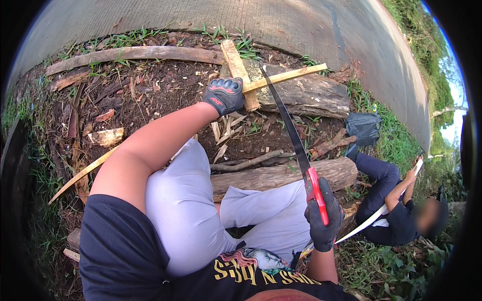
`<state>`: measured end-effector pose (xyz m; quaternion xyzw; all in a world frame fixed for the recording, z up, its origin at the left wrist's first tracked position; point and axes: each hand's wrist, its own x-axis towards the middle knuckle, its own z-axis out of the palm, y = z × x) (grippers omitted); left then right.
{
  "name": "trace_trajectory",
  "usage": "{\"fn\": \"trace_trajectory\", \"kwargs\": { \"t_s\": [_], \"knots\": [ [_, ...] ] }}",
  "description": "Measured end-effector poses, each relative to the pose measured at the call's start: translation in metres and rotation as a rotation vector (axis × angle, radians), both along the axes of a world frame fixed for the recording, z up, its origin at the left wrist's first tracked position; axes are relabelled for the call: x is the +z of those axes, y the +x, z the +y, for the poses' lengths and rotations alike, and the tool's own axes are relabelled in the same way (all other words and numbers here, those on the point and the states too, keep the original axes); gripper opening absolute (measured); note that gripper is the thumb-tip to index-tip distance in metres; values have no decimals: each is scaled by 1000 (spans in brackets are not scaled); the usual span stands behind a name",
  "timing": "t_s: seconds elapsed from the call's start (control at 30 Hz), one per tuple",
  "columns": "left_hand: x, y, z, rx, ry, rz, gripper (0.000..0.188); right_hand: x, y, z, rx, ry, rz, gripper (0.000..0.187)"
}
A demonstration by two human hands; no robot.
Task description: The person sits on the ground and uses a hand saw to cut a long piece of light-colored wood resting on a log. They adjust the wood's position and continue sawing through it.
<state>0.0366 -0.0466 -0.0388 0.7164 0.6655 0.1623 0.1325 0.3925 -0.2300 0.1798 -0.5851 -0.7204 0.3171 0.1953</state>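
Observation:
My left hand (224, 95), in a black glove with hard knuckle guards, is closed round a pale wooden strip (293, 76). The strip's free end points to the right. It lies across a short rough board (238, 70), which rests against a flat, weathered log (301, 93). My right hand (324, 215), also gloved, grips the red and black handle of a saw (292, 125). Its long black blade reaches up and crosses the strip just right of my left hand. The blade's teeth are too small to make out.
A thick log (286, 176) lies by my legs. Another pale strip length (83, 173) shows left of my arm; whether it joins the held one is hidden. A black plastic bag (362, 128) sits right. Beyond it, a person (396, 200) holds a long pale strip. A paved road (201, 20) runs behind.

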Motion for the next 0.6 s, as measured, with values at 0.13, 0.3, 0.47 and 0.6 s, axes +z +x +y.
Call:
{"fn": "trace_trajectory", "kwargs": {
  "t_s": [0.13, 0.3, 0.47, 0.6],
  "knots": [
    [-2, 12, -5, 3, 108, 20, 20, 5, -31, 34, -4, -42, -27, 51],
    [10, 20, -12, -25, 46, 35, 19, -62, -87, 124, 50, 121, 74, 49],
    [9, 23, -17, -45, 42, 11, 18, -88, -138, 189, 51, 99, 67, 47],
    [5, 25, -17, -29, 71, -4, 19, -98, -137, 198, 62, 114, 110, 47]
  ]
}}
